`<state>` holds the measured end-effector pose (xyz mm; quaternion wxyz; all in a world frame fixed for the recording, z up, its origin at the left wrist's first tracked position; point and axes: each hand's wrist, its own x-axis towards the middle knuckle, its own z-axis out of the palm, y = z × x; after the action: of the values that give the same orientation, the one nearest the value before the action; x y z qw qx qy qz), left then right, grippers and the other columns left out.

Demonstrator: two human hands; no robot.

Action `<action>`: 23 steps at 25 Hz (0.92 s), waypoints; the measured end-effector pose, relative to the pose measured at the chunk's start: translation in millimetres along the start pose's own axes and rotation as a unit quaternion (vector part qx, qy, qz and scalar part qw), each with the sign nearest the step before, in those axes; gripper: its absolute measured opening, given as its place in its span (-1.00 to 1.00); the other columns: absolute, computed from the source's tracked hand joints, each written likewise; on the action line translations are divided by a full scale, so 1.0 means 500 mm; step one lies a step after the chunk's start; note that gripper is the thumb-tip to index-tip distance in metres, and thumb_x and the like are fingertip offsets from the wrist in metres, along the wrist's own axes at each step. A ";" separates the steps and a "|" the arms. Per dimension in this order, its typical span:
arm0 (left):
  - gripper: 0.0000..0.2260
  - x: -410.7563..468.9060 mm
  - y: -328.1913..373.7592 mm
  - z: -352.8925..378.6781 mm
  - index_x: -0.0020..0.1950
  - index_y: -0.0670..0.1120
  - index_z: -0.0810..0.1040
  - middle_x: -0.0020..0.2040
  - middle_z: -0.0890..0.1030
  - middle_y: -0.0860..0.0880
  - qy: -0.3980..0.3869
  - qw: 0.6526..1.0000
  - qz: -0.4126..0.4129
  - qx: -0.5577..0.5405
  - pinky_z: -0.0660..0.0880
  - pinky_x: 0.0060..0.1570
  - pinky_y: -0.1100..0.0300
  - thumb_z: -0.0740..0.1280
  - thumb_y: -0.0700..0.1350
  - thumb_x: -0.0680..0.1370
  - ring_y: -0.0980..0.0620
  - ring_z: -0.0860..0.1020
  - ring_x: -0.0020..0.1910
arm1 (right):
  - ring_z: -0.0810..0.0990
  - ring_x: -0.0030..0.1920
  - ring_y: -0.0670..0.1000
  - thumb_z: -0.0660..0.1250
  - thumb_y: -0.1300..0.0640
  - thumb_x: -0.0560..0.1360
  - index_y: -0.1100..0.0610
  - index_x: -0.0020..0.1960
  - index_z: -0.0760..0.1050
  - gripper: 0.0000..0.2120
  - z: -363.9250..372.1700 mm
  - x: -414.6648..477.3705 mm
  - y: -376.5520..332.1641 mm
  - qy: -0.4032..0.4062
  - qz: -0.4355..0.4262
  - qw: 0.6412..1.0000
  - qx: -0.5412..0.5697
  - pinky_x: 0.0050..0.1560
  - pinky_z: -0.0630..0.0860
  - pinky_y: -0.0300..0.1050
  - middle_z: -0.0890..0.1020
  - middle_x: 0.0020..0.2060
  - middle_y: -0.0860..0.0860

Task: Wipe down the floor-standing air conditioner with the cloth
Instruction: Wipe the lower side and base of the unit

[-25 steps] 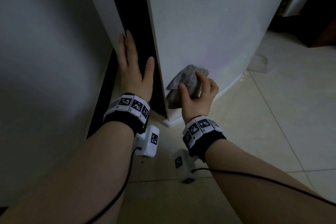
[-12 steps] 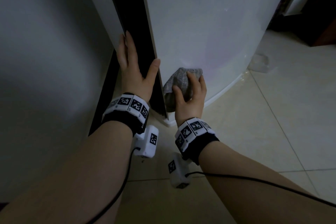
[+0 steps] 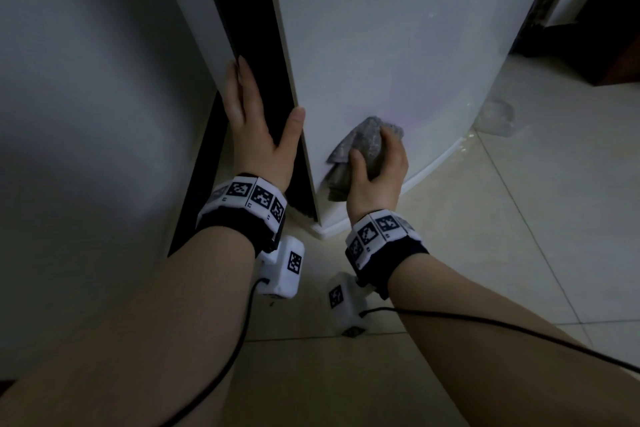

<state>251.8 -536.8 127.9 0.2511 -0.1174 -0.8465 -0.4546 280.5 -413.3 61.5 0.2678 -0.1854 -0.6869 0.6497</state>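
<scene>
The white floor-standing air conditioner (image 3: 398, 28) fills the upper middle, its rounded front curving down to a white base on the tiles. My right hand (image 3: 377, 173) is shut on a grey cloth (image 3: 367, 140) and presses it against the lower front panel, just right of the left edge. My left hand (image 3: 256, 128) lies flat with fingers apart on the unit's dark side strip (image 3: 256, 45), thumb hooked over the front edge.
A pale wall (image 3: 86, 97) stands close on the left. Beige floor tiles (image 3: 519, 218) spread to the right, with a wet patch (image 3: 495, 114) beside the base. Dark wooden furniture (image 3: 613, 28) sits at the upper right. Cables run from both wrist bands.
My right hand slid the cloth left to the panel's edge, then back right and slightly up. My left hand stayed in place, its thumb shifting onto the front edge.
</scene>
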 end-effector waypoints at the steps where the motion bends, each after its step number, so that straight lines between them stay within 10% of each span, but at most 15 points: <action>1: -0.31 0.002 0.002 0.001 0.56 -0.15 -0.04 0.55 -0.08 -0.14 0.002 1.000 0.001 0.002 -0.04 0.42 0.42 0.24 0.03 0.56 -0.02 -0.01 0.53 | 0.20 0.44 0.02 0.30 0.16 0.53 0.00 0.40 0.29 -0.54 -0.001 0.003 0.000 0.000 0.006 1.000 -0.004 0.15 0.02 -0.67 0.18 0.45 0.12; 9: -0.31 0.005 0.003 -0.005 0.56 -0.15 -0.05 0.55 -0.12 -0.14 -0.003 1.000 0.008 0.028 -0.01 0.46 0.27 0.25 0.01 0.57 -0.01 -0.03 0.53 | 0.19 0.43 -0.02 0.31 0.22 0.51 -0.09 0.35 0.32 -0.53 0.007 -0.025 -0.001 -0.037 -0.044 0.998 -0.008 0.37 0.18 -0.31 0.11 0.44 0.06; 23: -0.27 0.006 0.015 0.009 0.54 -0.23 -0.07 0.54 -0.12 -0.18 0.013 0.999 0.027 0.039 -0.06 0.44 0.37 0.24 0.04 0.55 -0.05 -0.04 0.53 | 0.08 0.36 -0.32 0.32 0.21 0.50 -0.34 0.25 0.30 -0.46 0.006 -0.025 0.008 -0.071 -0.103 0.992 -0.001 0.31 0.10 -0.53 0.09 0.50 -0.02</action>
<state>251.0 -529.1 132.9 0.2786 -0.1244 -0.8567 -0.4158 288.2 -422.6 56.2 0.2833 -0.0678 -0.7205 0.6293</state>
